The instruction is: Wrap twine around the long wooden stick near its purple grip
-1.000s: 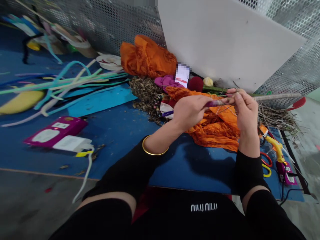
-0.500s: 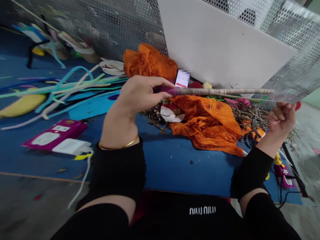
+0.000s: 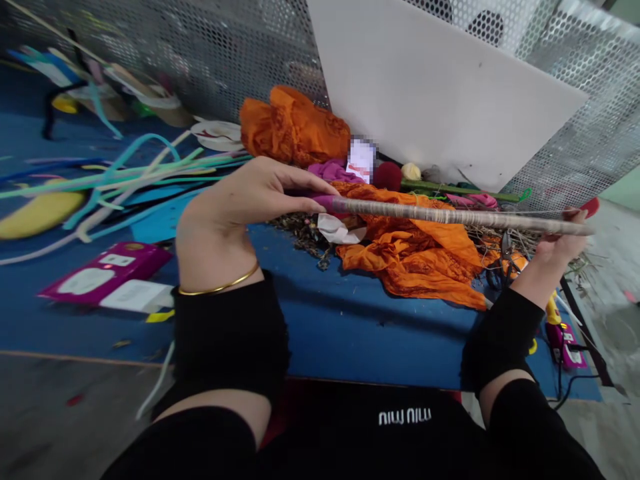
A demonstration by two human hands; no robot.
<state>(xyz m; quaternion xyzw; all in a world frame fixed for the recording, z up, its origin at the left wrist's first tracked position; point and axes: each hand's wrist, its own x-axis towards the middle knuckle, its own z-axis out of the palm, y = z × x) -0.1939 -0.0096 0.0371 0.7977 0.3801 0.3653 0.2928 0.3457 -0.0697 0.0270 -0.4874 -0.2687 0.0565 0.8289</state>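
A long thin stick (image 3: pixel 425 213), wrapped in grey-brown banding with a purple left end, lies nearly level across my view above the table. My left hand (image 3: pixel 240 193), with a gold bangle at its wrist, pinches the purple end between thumb and fingers. At the far right end, my right hand (image 3: pixel 557 248) is closed around the stick, its fingers partly hidden behind it. Below the stick lies a crumpled orange cloth (image 3: pixel 410 267). Black-handled scissors (image 3: pixel 505 263) rest beside my right forearm.
Pastel flexible strips (image 3: pixel 125 180) and a yellow object (image 3: pixel 40 210) lie left. A purple-and-white packet (image 3: pixel 100 277) is near the front edge. Behind are a bundled orange cloth (image 3: pixel 293 127), a lit phone (image 3: pixel 361 160), a white board (image 3: pixel 440 87) and perforated metal mesh (image 3: pixel 225 60). Dry twigs lie right.
The stick has come lower and its right end has swung down and rightward to my right hand, which was apart from it before. My left hand has shifted slightly left.
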